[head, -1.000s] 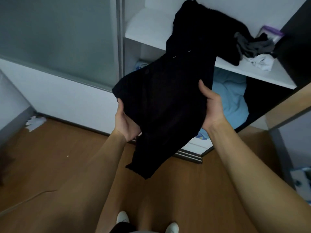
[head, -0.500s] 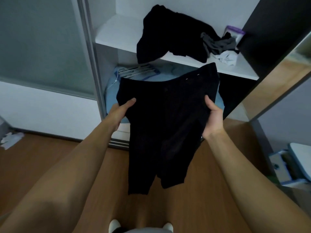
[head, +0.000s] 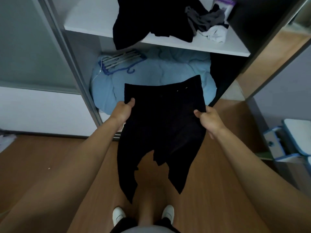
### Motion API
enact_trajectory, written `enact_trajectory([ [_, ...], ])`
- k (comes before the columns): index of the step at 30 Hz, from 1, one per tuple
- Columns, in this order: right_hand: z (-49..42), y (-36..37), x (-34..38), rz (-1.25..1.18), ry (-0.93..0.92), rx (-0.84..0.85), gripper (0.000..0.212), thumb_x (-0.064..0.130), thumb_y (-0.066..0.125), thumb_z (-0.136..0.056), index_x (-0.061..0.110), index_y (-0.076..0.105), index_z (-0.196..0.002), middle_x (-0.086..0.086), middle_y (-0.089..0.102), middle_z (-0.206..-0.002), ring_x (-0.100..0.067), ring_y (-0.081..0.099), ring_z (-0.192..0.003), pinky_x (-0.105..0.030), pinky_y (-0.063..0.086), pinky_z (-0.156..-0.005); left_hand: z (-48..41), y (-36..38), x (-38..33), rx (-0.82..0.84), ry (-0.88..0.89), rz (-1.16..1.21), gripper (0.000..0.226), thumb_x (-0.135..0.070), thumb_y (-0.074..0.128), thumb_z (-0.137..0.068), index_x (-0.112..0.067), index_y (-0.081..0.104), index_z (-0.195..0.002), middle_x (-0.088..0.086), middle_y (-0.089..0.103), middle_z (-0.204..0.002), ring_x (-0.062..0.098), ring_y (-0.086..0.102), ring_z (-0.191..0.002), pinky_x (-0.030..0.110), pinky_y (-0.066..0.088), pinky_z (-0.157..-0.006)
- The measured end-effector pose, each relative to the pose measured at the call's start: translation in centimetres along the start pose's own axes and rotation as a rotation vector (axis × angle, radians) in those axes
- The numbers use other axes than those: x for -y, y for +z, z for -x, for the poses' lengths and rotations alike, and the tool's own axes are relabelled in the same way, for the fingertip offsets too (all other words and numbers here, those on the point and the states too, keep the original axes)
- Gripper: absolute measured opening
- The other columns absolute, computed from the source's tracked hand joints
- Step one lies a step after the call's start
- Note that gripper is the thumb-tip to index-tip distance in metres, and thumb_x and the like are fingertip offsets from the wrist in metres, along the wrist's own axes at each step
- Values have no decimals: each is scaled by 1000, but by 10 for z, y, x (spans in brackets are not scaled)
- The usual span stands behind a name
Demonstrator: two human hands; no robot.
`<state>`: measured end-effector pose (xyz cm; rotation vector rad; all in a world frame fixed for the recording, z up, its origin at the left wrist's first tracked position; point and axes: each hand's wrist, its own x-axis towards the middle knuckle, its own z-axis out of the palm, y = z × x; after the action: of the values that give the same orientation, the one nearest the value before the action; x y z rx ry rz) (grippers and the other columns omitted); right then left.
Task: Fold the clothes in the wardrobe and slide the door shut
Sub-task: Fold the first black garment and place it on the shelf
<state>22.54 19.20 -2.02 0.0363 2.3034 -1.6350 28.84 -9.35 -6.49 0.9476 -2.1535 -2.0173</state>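
The head view shows one pair of black shorts (head: 161,125) held up well below the front edge of the white shelf (head: 94,19). On the shelf lie three loose garments, one black heap (head: 151,17), one grey piece (head: 202,19) and one white piece (head: 215,33), and under it sit one blue bedding bundle (head: 168,69) and one bunch of hangers (head: 121,59). Half a second ago the shorts hung closer beneath the shelf and the left hand (head: 123,110) lay flat against them; now it pinches their left edge between thumb and curled fingers, while the right hand (head: 208,119) pinches the right edge likewise, both legs dangling free.
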Motion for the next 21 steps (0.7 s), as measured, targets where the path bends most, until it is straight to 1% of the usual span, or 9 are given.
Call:
enact_trajectory([
  [2,2,14,-12,-85,5,-16,24,14,51,-104,24,70,-115,3,72,-113,-11,68,-100,-21,55,-80,7,16,-8,-3,-14,92,49,-43,51,-102,-4,60,-129,14,70,-118,29,68,-105,38,56,-94],
  [5,12,51,-24,-231,12,73,30,16,52,-103,22,66,-130,1,72,-120,-17,67,-111,-33,53,-100,27,41,-20,94,-84,303,43,-42,47,-105,-11,60,-131,8,71,-118,22,71,-100,30,59,-74],
  [7,16,73,-26,-188,-63,176,39,11,51,-103,22,58,-139,5,65,-133,-14,61,-121,-28,46,-108,35,54,-27,170,-109,380,39,-38,44,-106,-12,61,-130,7,73,-117,20,72,-100,30,61,-72],
  [9,16,81,-20,-80,-142,256,55,1,50,-99,27,46,-147,13,52,-140,-7,49,-128,-8,40,-102,39,57,-36,201,-108,389,37,-35,43,-106,-11,63,-126,9,73,-115,20,73,-97,30,62,-71],
  [10,14,82,-16,-25,-174,272,63,-2,51,-95,28,40,-149,12,48,-142,-6,45,-130,-4,38,-100,41,57,-40,214,-107,384,35,-34,43,-106,-11,64,-123,9,74,-112,20,74,-92,29,62,-69],
  [12,9,83,-9,21,-206,276,70,4,57,-86,24,32,-149,2,48,-143,-14,47,-130,-22,42,-107,43,56,-46,239,-87,345,34,-34,42,-107,-12,67,-118,7,76,-105,16,75,-84,27,60,-65],
  [14,8,84,-1,-12,-204,250,73,22,61,-82,21,29,-147,-5,50,-140,-19,52,-127,-37,45,-108,46,57,-51,243,-36,279,35,-31,41,-107,-10,67,-119,6,77,-101,13,75,-80,26,59,-63],
  [18,6,86,2,-152,-215,215,59,39,59,-95,25,35,-148,5,56,-134,-5,55,-120,-23,43,-101,52,59,-63,290,64,95,34,-24,42,-106,-7,65,-124,16,72,-117,17,70,-90,34,59,-80],
  [21,4,82,8,-204,-199,251,38,46,56,-97,40,49,-133,25,58,-121,16,56,-108,-10,41,-91,56,52,-68,461,37,150,39,-25,36,-103,-9,59,-130,14,66,-125,22,67,-99,38,59,-79],
])
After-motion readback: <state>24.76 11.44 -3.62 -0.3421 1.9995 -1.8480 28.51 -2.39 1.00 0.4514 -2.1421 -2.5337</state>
